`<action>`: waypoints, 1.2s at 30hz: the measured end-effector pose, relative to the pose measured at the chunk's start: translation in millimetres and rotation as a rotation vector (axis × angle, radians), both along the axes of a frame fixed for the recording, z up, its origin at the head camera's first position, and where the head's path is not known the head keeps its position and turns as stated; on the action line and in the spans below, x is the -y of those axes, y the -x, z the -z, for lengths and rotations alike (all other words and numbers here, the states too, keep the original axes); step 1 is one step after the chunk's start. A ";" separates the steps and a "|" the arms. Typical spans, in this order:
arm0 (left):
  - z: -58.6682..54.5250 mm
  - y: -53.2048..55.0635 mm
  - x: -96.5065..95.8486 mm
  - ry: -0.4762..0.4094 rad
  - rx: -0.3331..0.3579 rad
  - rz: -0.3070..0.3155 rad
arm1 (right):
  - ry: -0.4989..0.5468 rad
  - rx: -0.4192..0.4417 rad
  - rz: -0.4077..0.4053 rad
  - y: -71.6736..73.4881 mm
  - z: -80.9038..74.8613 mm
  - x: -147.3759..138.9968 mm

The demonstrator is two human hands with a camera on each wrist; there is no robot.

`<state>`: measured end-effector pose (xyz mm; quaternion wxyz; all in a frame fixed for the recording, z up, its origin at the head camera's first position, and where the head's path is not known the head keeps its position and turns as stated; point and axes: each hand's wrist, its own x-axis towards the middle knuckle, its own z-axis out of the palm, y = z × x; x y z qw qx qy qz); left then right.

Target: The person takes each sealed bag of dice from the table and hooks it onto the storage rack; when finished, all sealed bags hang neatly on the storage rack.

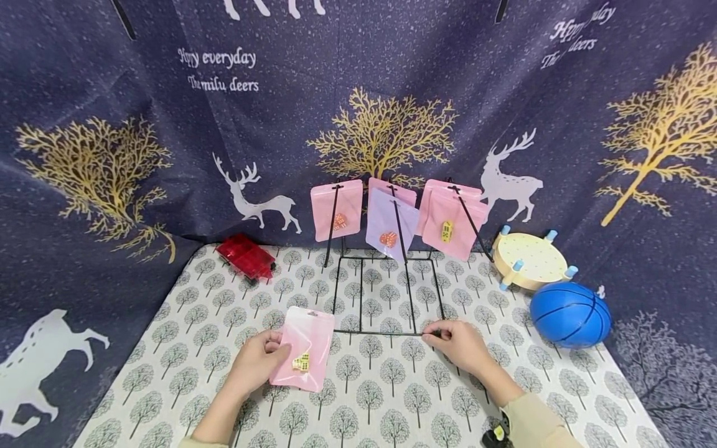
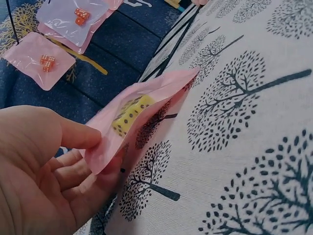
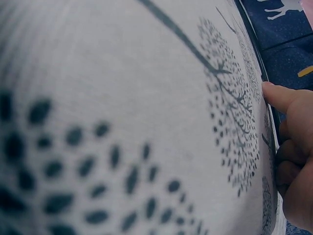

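My left hand (image 1: 260,364) pinches the lower left side of a pink zip bag (image 1: 316,339) between thumb and fingers. Through the bag's front show yellow dice (image 2: 131,115) with black pips. The bag is tilted just over the tablecloth. At the front right corner of a black wire display rack (image 1: 381,333), my right hand (image 1: 462,348) holds the base wire with its fingertips; the thumb is hidden in the right wrist view. From the rack's prongs hang a pink bag with orange dice (image 1: 322,211), a purple bag (image 1: 406,218) over a pink one, and pink bags (image 1: 465,242) at right.
A red toy car (image 1: 246,256) lies at the back left. At the right sit an upturned cream stool (image 1: 529,258) with blue-tipped legs and a blue ball (image 1: 570,314). Near my right sleeve is a small black object (image 1: 494,437). A dark curtain (image 1: 280,124) hangs behind.
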<state>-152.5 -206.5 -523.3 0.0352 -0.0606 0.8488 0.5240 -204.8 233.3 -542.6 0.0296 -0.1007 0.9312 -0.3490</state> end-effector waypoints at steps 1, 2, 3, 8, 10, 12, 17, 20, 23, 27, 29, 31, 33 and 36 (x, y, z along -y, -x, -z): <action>-0.2 -0.2 -0.2 -0.017 -0.001 0.000 | 0.001 0.000 0.001 -0.1 -0.3 0.1; -0.4 -0.3 -0.3 -0.033 -0.002 -0.001 | 0.001 0.000 0.001 -0.2 -0.6 0.2; -0.7 -0.3 -0.6 -0.043 -0.006 -0.001 | 0.003 0.001 0.001 -0.4 -0.7 0.4; -2.4 -1.0 -1.3 -0.045 -0.051 0.002 | 0.007 0.000 -0.004 -0.8 -0.7 0.7; -2.9 -1.7 -1.4 -0.044 -0.079 0.005 | 0.005 -0.002 -0.006 -0.7 -0.6 0.7; -3.0 -1.8 -1.7 -0.058 -0.112 0.003 | 0.002 -0.003 -0.007 -0.6 -0.6 0.7; -5.1 -1.9 -4.6 -0.093 -0.209 0.002 | -0.004 0.000 -0.004 -0.4 -0.6 0.5; -7.9 -2.9 -7.2 -0.091 -0.258 0.009 | 0.001 0.007 0.000 -0.4 -0.7 0.5; -12.0 -4.2 -10.0 -0.105 -0.294 0.010 | 0.007 0.010 0.001 -0.4 -0.8 0.4; -18.0 -5.4 -15.1 -0.132 -0.348 0.015 | 0.005 0.006 0.000 -0.5 -0.2 -0.1; -20.6 -5.7 -18.3 -0.142 -0.388 0.024 | 0.003 0.003 0.001 -0.4 0.2 -0.3; -23.3 -6.4 -21.7 -0.153 -0.427 0.032 | 0.006 0.002 0.000 -0.3 0.7 -0.4; -26.2 -7.1 -25.0 -0.168 -0.460 0.039 | 0.010 -0.001 -0.001 -0.3 0.9 -0.5; -31.2 -8.6 -30.0 -0.183 -0.496 0.037 | 0.014 -0.008 -0.005 -0.3 1.4 -0.7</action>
